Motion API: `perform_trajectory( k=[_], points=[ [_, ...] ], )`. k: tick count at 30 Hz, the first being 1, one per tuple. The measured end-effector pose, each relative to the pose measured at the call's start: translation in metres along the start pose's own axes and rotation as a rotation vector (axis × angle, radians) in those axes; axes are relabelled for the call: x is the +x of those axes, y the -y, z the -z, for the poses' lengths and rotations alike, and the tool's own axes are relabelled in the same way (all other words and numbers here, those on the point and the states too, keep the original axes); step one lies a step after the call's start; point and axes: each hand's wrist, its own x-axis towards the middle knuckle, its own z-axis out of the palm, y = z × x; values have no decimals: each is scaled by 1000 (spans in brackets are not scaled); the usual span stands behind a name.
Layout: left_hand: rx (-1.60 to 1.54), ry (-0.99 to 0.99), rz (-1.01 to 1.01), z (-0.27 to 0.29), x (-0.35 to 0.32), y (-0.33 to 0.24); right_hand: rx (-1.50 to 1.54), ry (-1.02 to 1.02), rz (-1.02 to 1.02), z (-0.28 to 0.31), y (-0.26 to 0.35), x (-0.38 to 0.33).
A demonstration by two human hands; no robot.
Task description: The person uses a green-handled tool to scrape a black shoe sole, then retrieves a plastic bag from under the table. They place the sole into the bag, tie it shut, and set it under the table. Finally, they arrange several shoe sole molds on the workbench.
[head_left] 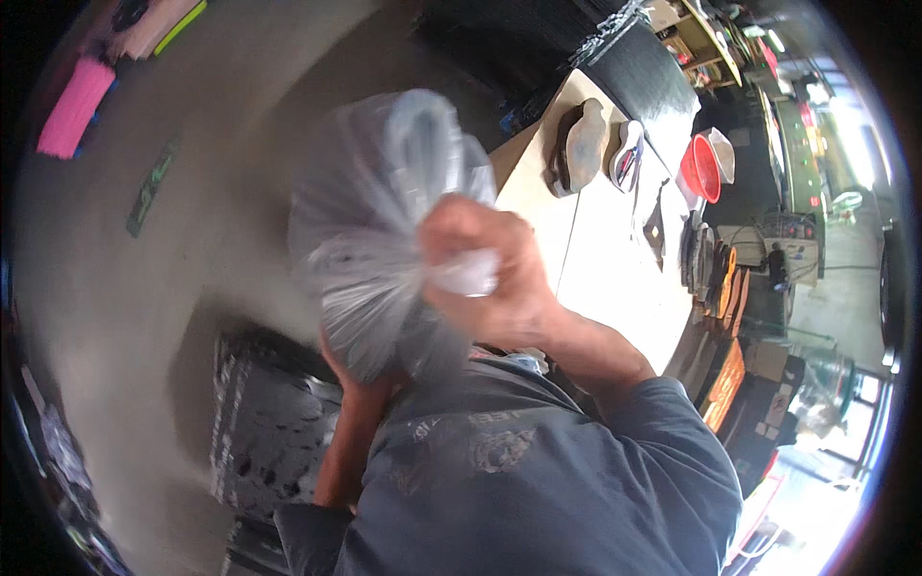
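A translucent plastic bag (336, 206), full and bulging, hangs in front of my body. My right hand (514, 278) is closed round its gathered neck, with a bit of whitish plastic showing between the fingers. That hand is blurred by motion. Below the bag, my left hand (363, 384) is against its underside. The bag covers the left fingers, so their grip is hidden. What the bag contains cannot be made out through the plastic.
At the right stands a pale table (600, 259) bearing a dark, shoe-shaped piece (583, 149) and a red bowl (703, 170). Black stacked material (274, 413) lies at the lower left. On the grey floor are a green strip (152, 192) and a pink object (77, 108).
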Motion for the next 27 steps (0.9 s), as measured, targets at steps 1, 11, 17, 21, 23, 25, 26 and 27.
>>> perform_trajectory(
  k=[1, 11, 17, 21, 23, 25, 26, 27],
  points=[
    [-16, -37, 59, 8, 16, 9, -45, -22, -18, -7, -13, 15],
    [-477, -336, 597, 45, 180, 40, -40, -54, -304, -11, -146, 147],
    [-931, -210, 807, 32, 293, 35, -222, -32, -481, 9, -228, 178],
    [-685, 97, 779, 14, 375, 35, -356, -89, -525, 33, -288, 186],
    [131, 431, 200, 14, 404, 40, -370, -117, -555, 49, -313, 184],
    [515, 645, -45, 1, 441, 58, -398, -161, -595, 72, -344, 184],
    [508, 697, 47, -11, 456, 69, -419, -170, -622, 82, -359, 182],
    [501, 734, 141, -28, 470, 82, -414, -148, -674, 94, -375, 179]
  ],
)
